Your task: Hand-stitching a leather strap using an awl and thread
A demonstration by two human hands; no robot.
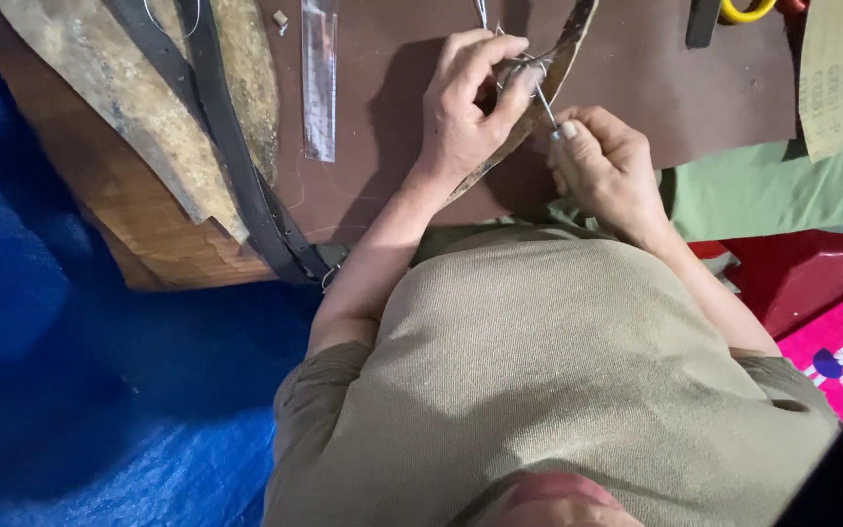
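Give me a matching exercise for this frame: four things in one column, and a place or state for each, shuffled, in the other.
1. left hand
2. right hand
3. clear ruler
4. dark belt

A. lies flat on the brown mat
B. pinches the curved leather strip
C. grips a thin metal tool
D. runs over the worn pieces, buckle at the board's edge

Pairs: 1-B, 2-C, 3-A, 4-D

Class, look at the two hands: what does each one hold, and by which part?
Left hand pinches the curved leather strip at its edge. Right hand holds a thin metal needle by its lower end.

Belt [236, 166] lies left of ruler [319, 83]; scissors [745, 12] far right on table [392, 39].
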